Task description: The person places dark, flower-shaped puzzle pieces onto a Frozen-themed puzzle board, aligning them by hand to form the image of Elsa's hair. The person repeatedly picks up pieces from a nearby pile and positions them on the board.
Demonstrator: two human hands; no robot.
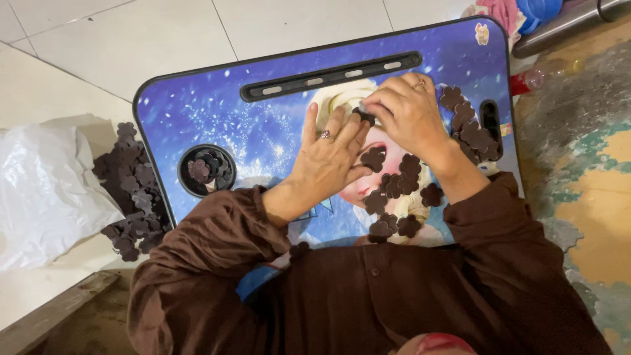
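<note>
- The right hand (409, 113) pinches a small dark flower-shaped piece (363, 116) between its fingertips, just above the middle of the blue picture-printed bench (217, 112).
- The left hand (328, 161) lies mostly flat on the bench, fingers spread and released, its fingertips touching the same piece from below.
- Judging by the grip, the work goes best with the piece kept low over the bench and steadied by both hands, so it cannot flip away.
- More loose flower pieces (394, 187) lie scattered on the bench just under the right wrist; another cluster (470, 128) sits beside the slot near the right edge.
- A round black cup holder (186, 176) sunk in the bench holds a few of the same pieces.
- On the floor to the left, a pile of pieces (131, 190) spills beside a white plastic bag (46, 190); what is inside the bag cannot be seen.
</note>
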